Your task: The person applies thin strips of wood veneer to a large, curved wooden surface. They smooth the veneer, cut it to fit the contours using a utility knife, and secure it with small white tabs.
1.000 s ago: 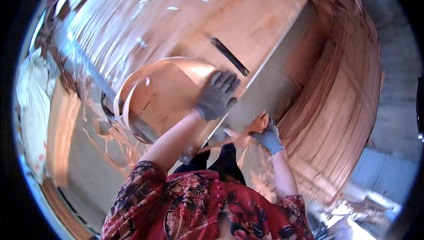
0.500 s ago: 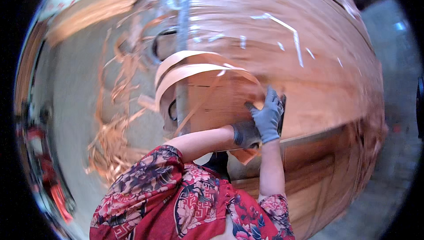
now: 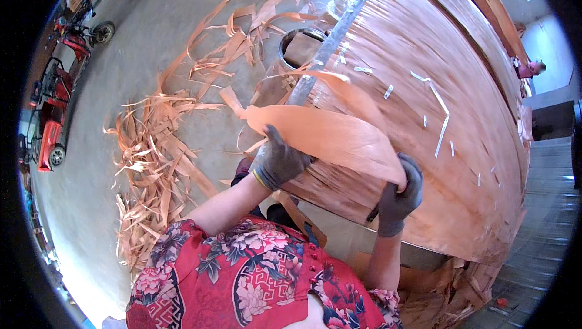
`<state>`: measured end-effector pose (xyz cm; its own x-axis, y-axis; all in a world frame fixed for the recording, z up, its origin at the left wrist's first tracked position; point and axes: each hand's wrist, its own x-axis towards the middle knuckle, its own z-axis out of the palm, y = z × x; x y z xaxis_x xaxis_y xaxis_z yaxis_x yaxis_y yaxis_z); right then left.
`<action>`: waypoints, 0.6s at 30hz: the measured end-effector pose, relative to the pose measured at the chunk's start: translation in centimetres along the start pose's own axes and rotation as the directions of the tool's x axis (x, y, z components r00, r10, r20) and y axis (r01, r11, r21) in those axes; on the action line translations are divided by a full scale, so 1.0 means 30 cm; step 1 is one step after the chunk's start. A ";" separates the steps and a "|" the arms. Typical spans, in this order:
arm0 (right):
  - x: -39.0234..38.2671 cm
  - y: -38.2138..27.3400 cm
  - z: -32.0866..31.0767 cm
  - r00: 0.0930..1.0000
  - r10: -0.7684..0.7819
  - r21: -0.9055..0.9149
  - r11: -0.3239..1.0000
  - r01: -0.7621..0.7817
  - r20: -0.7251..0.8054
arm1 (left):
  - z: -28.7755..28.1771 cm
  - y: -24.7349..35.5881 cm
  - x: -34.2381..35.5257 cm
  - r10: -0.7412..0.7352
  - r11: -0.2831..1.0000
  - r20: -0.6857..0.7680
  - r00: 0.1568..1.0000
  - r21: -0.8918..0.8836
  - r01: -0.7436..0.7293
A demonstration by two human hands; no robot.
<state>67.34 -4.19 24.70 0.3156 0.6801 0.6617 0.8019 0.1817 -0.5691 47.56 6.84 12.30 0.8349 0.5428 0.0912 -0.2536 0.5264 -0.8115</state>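
Observation:
My left hand (image 3: 282, 159) in a grey glove grips the lower left edge of a thin, curved piece of wood veneer (image 3: 324, 138). My right hand (image 3: 400, 192), also gloved, is closed on the veneer's right end, with a slim dark object (image 3: 374, 212) showing below its fingers. The piece is raised over a broad table of veneer sheets (image 3: 448, 196) dotted with short white tape strips (image 3: 442, 111). Another loose strip (image 3: 357, 93) curves behind it. A metal bar (image 3: 330, 44) runs along the table's left side.
Heaped veneer scraps (image 3: 157, 135) lie on the concrete floor (image 3: 91, 220) to my left. A round container (image 3: 303, 47) stands beside the table. A red three-wheeled vehicle (image 3: 51, 135) is at the far left. A person in pink (image 3: 524, 69) is at the back right.
My hands have separated, the left moving left and the right moving right, with the veneer piece now lifted between them. The view has turned, bringing more floor and the vehicle into sight.

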 end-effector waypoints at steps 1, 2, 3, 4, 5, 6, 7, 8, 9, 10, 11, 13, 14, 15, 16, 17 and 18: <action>-0.015 -0.019 0.011 0.999 -0.038 -0.047 0.998 0.039 0.020 | 0.031 0.019 0.003 0.155 0.656 0.200 0.967 0.712 -0.252; -0.017 -0.044 0.013 0.995 -0.083 -0.004 0.997 0.083 0.061 | 0.077 0.021 0.021 0.252 0.543 0.242 0.937 0.766 -0.344; -0.026 -0.062 0.019 0.988 -0.120 0.039 0.992 0.117 0.097 | 0.135 0.014 0.041 0.342 0.413 0.284 0.896 0.811 -0.414; -0.032 -0.078 0.031 0.983 -0.117 0.053 0.993 0.110 0.140 | 0.198 0.016 0.063 0.421 0.271 0.334 0.843 0.841 -0.468; -0.035 -0.092 0.047 0.980 -0.104 0.059 0.994 0.095 0.172 | 0.278 0.037 0.073 0.236 0.317 0.439 0.867 0.808 -0.496; -0.045 -0.089 0.067 0.975 -0.085 0.055 0.996 0.075 0.206 | 0.352 0.058 0.091 0.199 0.275 0.475 0.857 0.813 -0.514; -0.047 -0.098 0.091 0.968 -0.068 0.065 0.996 0.054 0.241 | 0.437 0.073 0.099 0.165 0.221 0.513 0.843 0.813 -0.538; -0.039 -0.112 0.107 0.955 -0.055 0.056 0.998 0.041 0.292 | 0.518 0.061 0.106 0.280 0.063 0.506 0.816 0.838 -0.541; -0.045 -0.108 0.124 0.952 -0.037 0.082 0.997 0.012 0.305 | 0.575 0.023 0.130 0.284 0.079 0.526 0.801 0.820 -0.567; -0.043 -0.111 0.145 0.949 -0.024 0.118 0.993 -0.014 0.313 | 0.644 -0.041 0.158 0.285 0.084 0.551 0.784 0.801 -0.593; -0.041 -0.116 0.166 0.947 -0.012 0.150 0.988 -0.038 0.321 | 0.687 -0.071 0.175 0.282 0.092 0.576 0.767 0.780 -0.619; -0.051 -0.123 0.190 0.946 0.032 0.220 0.970 -0.108 0.322 | 0.735 -0.068 0.189 0.273 -0.044 0.647 0.712 0.748 -0.663; -0.070 -0.116 0.196 0.937 0.066 0.253 0.954 -0.160 0.343 | 0.752 -0.064 0.200 0.259 -0.103 0.677 0.689 0.729 -0.677; -0.086 -0.112 0.198 0.926 0.100 0.283 0.935 -0.212 0.365 | 0.754 -0.053 0.204 0.256 -0.069 0.645 0.720 0.755 -0.652; -0.092 -0.110 0.190 0.927 0.058 0.292 0.940 -0.175 0.370 | 0.740 -0.033 0.202 0.251 -0.034 0.611 0.751 0.781 -0.623; -0.098 -0.109 0.168 0.908 0.088 0.286 0.933 -0.219 0.409 | 0.724 -0.015 0.200 0.244 -0.002 0.579 0.778 0.803 -0.597; -0.109 -0.106 0.148 0.883 0.107 0.290 0.920 -0.262 0.457 | 0.696 0.002 0.195 0.220 0.063 0.556 0.802 0.812 -0.580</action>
<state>61.48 -3.84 22.17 0.1323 0.9446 0.3004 0.5083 0.1955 -0.8387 42.24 23.72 24.83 0.3420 0.9146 0.2157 -0.8972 0.2495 0.3643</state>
